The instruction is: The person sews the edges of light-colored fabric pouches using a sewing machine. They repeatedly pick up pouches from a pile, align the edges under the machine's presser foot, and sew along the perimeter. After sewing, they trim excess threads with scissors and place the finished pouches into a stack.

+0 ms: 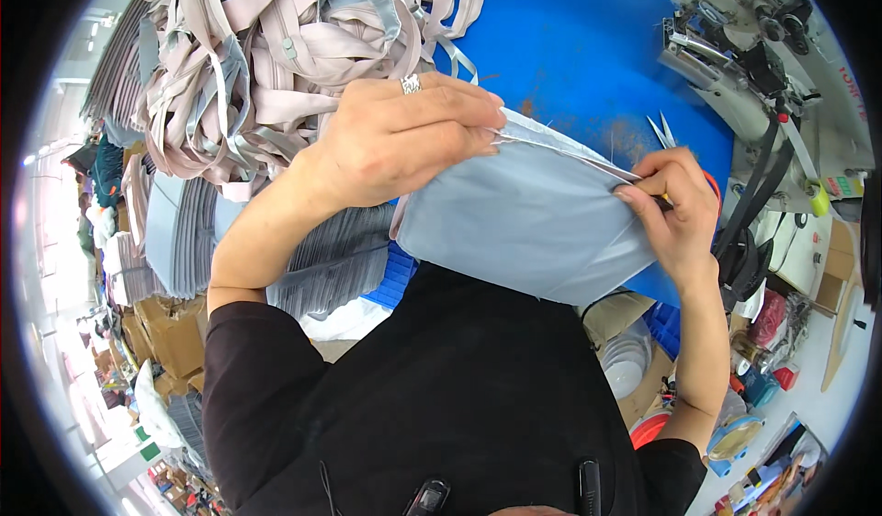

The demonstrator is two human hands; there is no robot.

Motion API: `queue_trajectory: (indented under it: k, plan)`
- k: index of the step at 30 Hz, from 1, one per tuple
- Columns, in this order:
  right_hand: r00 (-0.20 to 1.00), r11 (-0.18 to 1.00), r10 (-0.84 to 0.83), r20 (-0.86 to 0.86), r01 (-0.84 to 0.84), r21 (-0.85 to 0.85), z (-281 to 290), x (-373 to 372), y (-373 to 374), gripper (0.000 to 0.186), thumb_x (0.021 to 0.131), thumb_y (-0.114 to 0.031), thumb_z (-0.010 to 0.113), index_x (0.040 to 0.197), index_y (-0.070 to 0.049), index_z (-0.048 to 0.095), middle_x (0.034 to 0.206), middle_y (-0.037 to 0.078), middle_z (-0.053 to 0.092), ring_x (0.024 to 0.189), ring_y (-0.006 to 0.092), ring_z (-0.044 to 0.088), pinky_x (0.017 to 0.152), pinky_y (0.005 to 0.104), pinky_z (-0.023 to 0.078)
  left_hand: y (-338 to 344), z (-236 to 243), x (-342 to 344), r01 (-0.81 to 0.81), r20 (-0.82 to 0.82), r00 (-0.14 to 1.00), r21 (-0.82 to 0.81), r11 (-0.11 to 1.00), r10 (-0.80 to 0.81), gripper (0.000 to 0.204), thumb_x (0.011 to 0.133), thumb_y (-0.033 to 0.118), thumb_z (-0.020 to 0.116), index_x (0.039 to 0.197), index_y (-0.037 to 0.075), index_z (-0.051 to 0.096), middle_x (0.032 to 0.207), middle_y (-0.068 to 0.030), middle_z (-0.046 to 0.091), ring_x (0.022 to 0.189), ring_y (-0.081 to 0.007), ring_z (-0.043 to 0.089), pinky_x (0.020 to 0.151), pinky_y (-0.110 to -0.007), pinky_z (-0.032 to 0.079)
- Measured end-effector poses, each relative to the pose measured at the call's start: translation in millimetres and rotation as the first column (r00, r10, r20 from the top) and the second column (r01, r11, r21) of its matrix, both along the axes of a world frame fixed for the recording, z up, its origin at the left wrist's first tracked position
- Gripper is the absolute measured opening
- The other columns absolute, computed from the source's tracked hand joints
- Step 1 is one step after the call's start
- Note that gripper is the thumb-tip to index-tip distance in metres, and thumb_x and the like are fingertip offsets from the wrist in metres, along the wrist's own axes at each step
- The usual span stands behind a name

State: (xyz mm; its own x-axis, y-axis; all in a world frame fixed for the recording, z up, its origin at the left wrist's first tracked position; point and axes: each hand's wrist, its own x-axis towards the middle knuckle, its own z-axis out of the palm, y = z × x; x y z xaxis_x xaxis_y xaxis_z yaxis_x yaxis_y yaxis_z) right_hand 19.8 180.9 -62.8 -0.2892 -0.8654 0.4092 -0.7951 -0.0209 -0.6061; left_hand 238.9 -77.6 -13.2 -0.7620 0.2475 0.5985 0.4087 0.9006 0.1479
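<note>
A light grey-blue fabric piece [528, 213] is stretched between my hands, its upper edge layered and frayed with loose threads. My left hand [413, 135], with a ring on one finger, pinches that edge near its left end. At the right end, the thumb and fingers of my right hand [675, 199] are closed on the same edge. Scissors [663, 130] show beyond my right hand, blades pointing away. A red-orange curve, perhaps their handle, shows beside that hand. Whether the hand also holds the scissors is hidden.
A blue work table [560, 29] lies beyond the fabric. Tangled pinkish-beige zipper strips [294, 56] are heaped at the far left. Stacked grey fabric pieces [326, 259] sit beside my left arm. A sewing machine [753, 84] stands at the right, with dark straps [758, 181] hanging near it.
</note>
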Motion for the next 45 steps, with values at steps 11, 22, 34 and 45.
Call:
queue_trajectory:
  k: [11,22,34,45]
  plan:
    - [1.0,1.0,-0.028,0.013,0.028,0.001,12,8,11,0.032,0.078,-0.013,0.089,0.075,-0.003,0.059,0.086,0.009,0.065,0.076,0.0223,0.063,0.066,0.0336,0.049,11,3,4,-0.053,0.061,0.997,0.193,0.98,0.042,0.018,0.077,-0.006,0.082,0.082,0.0,0.065,0.097,-0.0145,0.077,0.096,-0.0302,0.078,0.076,-0.035,0.064]
    - [0.899,0.995,-0.102,0.426,0.089,0.051,35,-4,6,0.019,0.087,-0.014,0.083,0.097,-0.002,0.073,0.081,0.005,0.066,0.073,0.0138,0.06,0.067,0.031,0.049,-1,41,-55,-0.158,0.213,0.974,0.381,0.911,0.08,0.009,0.087,-0.005,0.076,0.089,-0.003,0.068,0.1,-0.0146,0.075,0.096,-0.0202,0.074,0.088,-0.03,0.056]
    - [0.426,0.969,-0.155,0.891,0.243,0.053,-21,-29,-19,0.021,0.096,-0.019,0.078,0.101,0.001,0.078,0.082,0.0,0.072,0.071,0.0039,0.055,0.066,0.0225,0.045,-57,34,-238,-0.277,0.739,0.663,0.387,0.879,-0.117,0.023,0.094,0.022,0.079,0.092,0.003,0.068,0.089,0.0012,0.07,0.083,-0.0029,0.059,0.074,-0.022,0.046]
    - [0.114,0.908,-0.153,0.982,0.409,0.094,-16,-51,-51,0.021,0.098,-0.017,0.074,0.103,0.003,0.076,0.086,0.003,0.074,0.073,0.0053,0.064,0.068,0.0225,0.051,-84,-8,-326,-0.012,0.573,0.703,0.6,0.8,-0.42,0.044,0.087,-0.003,0.076,0.13,-0.001,0.067,0.125,-0.0133,0.072,0.115,-0.0221,0.065,0.099,-0.037,0.054]
